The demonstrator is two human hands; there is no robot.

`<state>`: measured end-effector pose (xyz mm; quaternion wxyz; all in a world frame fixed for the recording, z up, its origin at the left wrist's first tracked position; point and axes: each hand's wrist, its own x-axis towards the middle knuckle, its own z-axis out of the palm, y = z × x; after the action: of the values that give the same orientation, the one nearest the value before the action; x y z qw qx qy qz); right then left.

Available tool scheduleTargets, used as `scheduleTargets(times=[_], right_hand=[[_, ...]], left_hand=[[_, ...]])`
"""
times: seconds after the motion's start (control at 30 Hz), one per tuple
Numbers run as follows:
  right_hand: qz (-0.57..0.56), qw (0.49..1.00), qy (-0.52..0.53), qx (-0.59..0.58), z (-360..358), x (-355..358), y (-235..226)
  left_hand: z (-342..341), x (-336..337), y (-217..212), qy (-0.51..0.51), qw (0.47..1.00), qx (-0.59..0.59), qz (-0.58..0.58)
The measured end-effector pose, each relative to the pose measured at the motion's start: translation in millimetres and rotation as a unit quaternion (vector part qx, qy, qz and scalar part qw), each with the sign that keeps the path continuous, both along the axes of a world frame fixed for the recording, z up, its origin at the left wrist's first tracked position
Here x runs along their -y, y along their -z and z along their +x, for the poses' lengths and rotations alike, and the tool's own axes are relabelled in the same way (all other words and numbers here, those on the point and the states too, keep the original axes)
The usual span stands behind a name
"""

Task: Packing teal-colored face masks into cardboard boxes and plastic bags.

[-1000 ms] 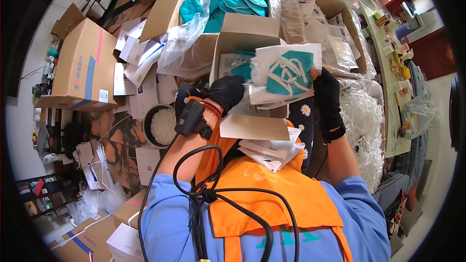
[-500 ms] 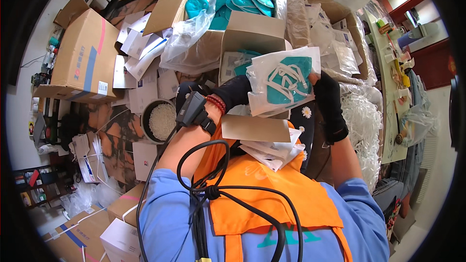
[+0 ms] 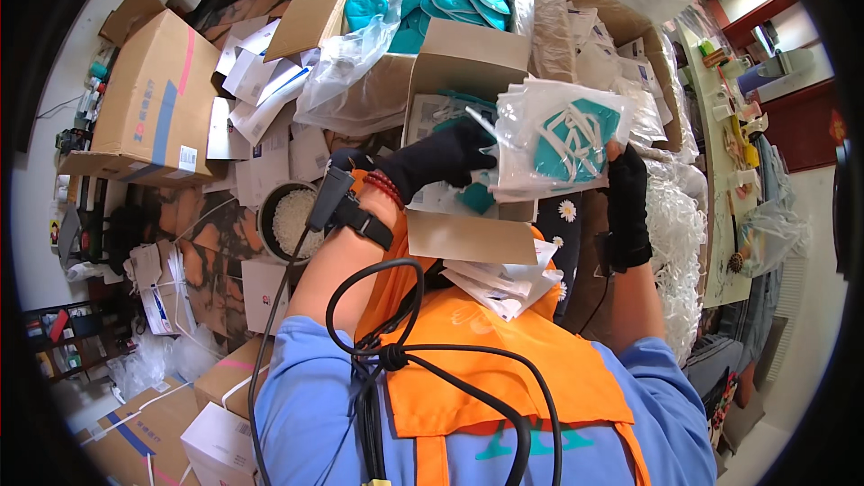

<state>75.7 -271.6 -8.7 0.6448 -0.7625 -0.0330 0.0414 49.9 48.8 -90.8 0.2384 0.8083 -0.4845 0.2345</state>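
You gripped a fanned stack of clear-and-white plastic packets [image 3: 524, 142], the top one showing a white-strapped teal fabric mask [image 3: 576, 144], by its right edge in your black-gloved right hand [image 3: 627, 200], above and partly right of an open pale cardboard box [image 3: 472, 238]. Your black-gloved left hand [image 3: 450, 158] hung over the box, fingers curled; whether it held anything could not be told. A firm pinch through every layer, edges squared, probably suited the slippery-looking film best.
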Motion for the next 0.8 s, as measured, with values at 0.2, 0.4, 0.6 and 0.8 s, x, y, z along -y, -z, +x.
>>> scheduleTargets(times=[0.2, 0.4, 0.6, 0.8], right_hand=[[0.004, 0.998, 0.023, -0.054, 2.5, 2.9, -7.2], [0.000, 0.998, 0.055, -0.011, -1.8, -5.7, 0.1], [0.095, 0.993, 0.022, -0.072, -0.4, -2.7, 5.5], [0.059, 0.998, 0.017, -0.033, -8.0, -13.0, 7.2]], left_hand=[[-19.1, 22.8, -23.3, -0.133, 0.776, -0.607, -0.107], [-26.0, 28.0, -9.3, -0.202, 0.896, -0.368, -0.143], [-13.3, 32.0, 13.1, 0.000, 0.813, -0.539, -0.222], [-26.4, 29.1, 18.5, -0.261, 0.890, -0.367, 0.073]])
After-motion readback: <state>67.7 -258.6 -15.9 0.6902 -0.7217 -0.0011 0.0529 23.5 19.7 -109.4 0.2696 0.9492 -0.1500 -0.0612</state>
